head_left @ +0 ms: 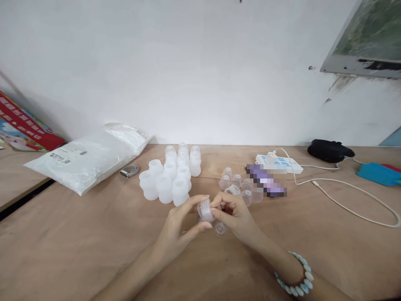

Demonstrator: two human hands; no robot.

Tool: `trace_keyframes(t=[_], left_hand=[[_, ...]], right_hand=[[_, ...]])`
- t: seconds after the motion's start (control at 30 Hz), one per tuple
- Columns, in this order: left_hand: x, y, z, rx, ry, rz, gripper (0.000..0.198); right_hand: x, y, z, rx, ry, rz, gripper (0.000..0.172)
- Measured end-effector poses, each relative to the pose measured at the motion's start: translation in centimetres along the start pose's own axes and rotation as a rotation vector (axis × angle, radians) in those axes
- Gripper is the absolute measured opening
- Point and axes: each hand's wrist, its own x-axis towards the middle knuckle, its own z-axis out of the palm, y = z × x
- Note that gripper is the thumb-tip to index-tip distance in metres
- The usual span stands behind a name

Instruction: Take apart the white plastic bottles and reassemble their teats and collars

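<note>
Between the thumb and fingers of my left hand (184,225) is a clear ribbed bottle collar (205,210), tilted on its side above the table. My right hand (233,215) pinches a small translucent piece at the collar's right side, perhaps a bottle nipple; my fingers partly cover it. Just below lies a small clear round part (220,228). Left of my hands stand several frosted white baby bottles (165,187) with open tops. Behind them are a few bottles with clear domed caps (183,155). Beyond my right hand are several loose clear dome caps (236,180).
A white plastic package (90,159) and a grey-banded watch (128,171) lie on the left. At right are a purple, partly blurred object (266,182), a white power strip (291,165), a looping cable (354,184), a black case (330,150) and a blue item (377,174).
</note>
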Motion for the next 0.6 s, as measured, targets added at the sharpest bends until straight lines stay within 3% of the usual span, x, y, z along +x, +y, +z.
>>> trace_keyframes(t=[0.2,0.6], left_hand=[[0.3,-0.3,0.4,-0.208,0.021,-0.114,0.041],[0.4,-0.5,0.3,-0.442,0.037,-0.243,0.037]], right_hand=[[0.0,0.4,-0.8,0.02,-0.056,0.061,0.027],[-0.1,-0.5,-2.0,0.004,-0.085,0.019,0.029]])
